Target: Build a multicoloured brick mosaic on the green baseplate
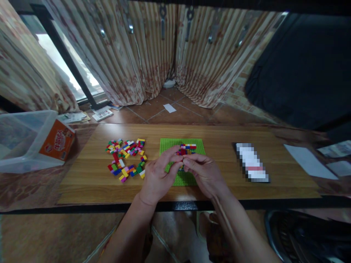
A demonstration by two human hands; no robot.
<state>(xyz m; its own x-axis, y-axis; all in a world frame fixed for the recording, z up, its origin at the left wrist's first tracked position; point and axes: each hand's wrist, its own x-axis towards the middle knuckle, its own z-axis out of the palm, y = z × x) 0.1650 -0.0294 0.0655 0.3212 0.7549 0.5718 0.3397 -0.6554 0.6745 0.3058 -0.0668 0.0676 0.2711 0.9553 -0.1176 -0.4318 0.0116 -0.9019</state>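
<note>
A green studded baseplate (186, 179) lies on the wooden table, and several coloured toy bricks (188, 147) stand on it in rows. Both hands meet above its middle, fingertips together. My left hand (160, 175) is closed, with thumb and forefinger pinched near a red brick. My right hand (204, 171) is closed too, its thumb and fingertips pressed together beside the left ones. Whatever the fingertips hold is too small and too covered to make out. The hands hide part of the brick rows and the plate.
Left of the plate, loose toy bricks (126, 171) lie in a ring-like heap on the table (90, 164). A phone with a blurred screen (251, 162) rests to the right. Beyond the table's left end stands a clear plastic bin (24, 128); white paper (309, 160) lies at the right.
</note>
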